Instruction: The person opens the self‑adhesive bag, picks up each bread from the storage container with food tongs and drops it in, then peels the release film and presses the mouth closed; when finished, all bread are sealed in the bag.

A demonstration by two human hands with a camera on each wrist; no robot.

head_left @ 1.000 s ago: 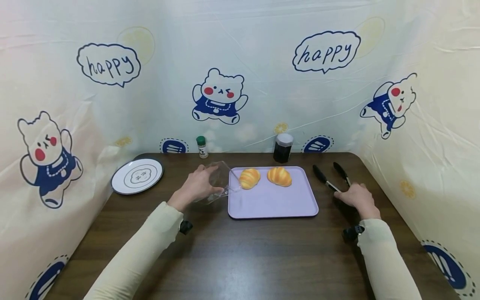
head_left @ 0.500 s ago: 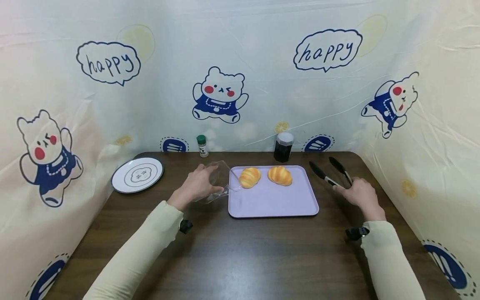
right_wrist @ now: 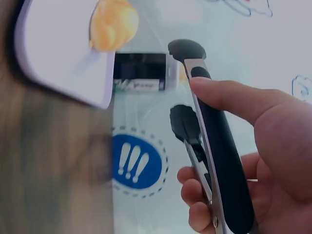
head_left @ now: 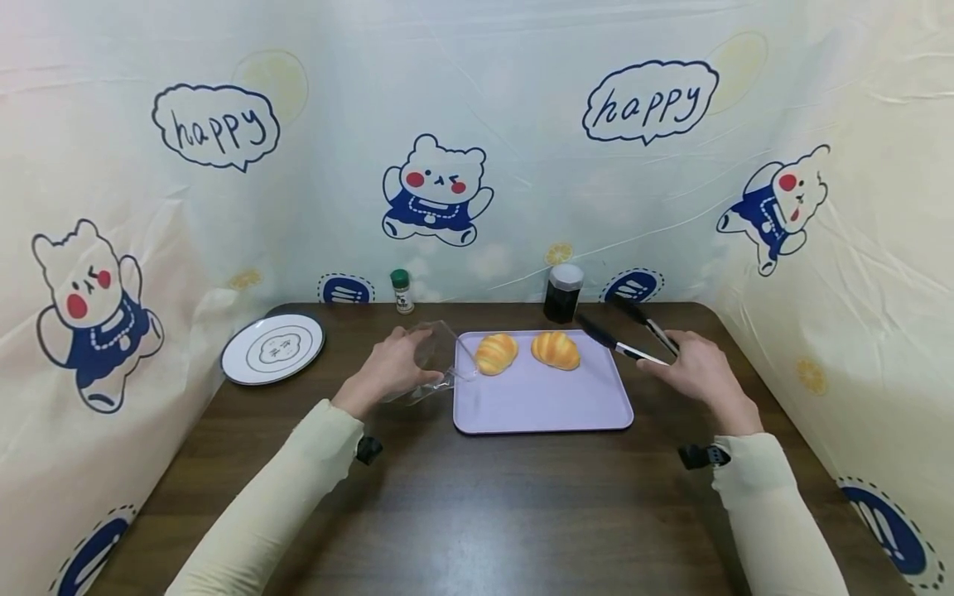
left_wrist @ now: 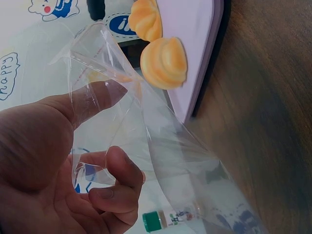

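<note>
My left hand (head_left: 393, 368) holds a clear plastic bag (left_wrist: 165, 151) at the left end of the lilac tray (head_left: 542, 410). In the left wrist view its thumb and curled fingers stand apart at the bag's mouth, spreading it. Two croissant-like bread rolls lie on the tray: one roll (head_left: 495, 354) near the bag, the other roll (head_left: 555, 351) further right. My right hand (head_left: 701, 368) grips a pair of black-tipped metal tongs (right_wrist: 217, 156), thumb along one handle and fingers round the other. The tong tips are spread and point toward the tray's far right corner, with nothing between them.
A white plate (head_left: 272, 349) lies at the far left of the brown wooden table (head_left: 477, 513). At the back edge stand a small green-capped shaker (head_left: 402, 292) and a dark jar (head_left: 563, 294) with a pale lid. A printed curtain (head_left: 522, 165) surrounds the table.
My right hand has lifted the tongs and swung their tips left toward the tray. The left hand and the bag have stayed in place.
</note>
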